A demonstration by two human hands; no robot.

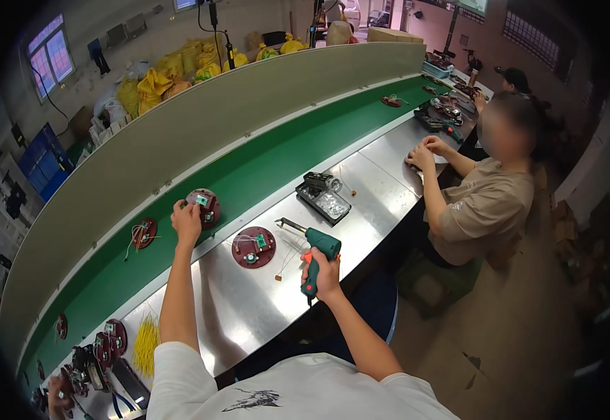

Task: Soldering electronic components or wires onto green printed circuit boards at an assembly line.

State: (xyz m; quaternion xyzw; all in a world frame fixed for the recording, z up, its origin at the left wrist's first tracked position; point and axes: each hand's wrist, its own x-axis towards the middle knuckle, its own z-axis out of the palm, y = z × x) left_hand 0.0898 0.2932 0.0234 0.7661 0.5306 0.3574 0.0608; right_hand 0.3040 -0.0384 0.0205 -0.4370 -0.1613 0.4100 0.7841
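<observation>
My right hand [324,273] is wrapped round the grip of a green soldering gun [322,243], whose metal tip points up and left above the steel table. With its fingers closed on the near left edge of a dark red round plate, my left hand [186,222] reaches over the green belt. That plate [210,210] carries a small green circuit board. Between my hands, a second dark red round plate [243,257] lies on the steel, bearing a green board, white wires and a small round part. Thin wires with a small brownish piece [278,278] rest beside it.
A black solder-stand box [324,199] sits to the right of centre. The green belt [263,171] runs along a tall beige panel [235,112], with more wired plates on it. Yellow wires [146,343] and pliers [119,400] lie lower left. A co-worker [487,189] sits at right.
</observation>
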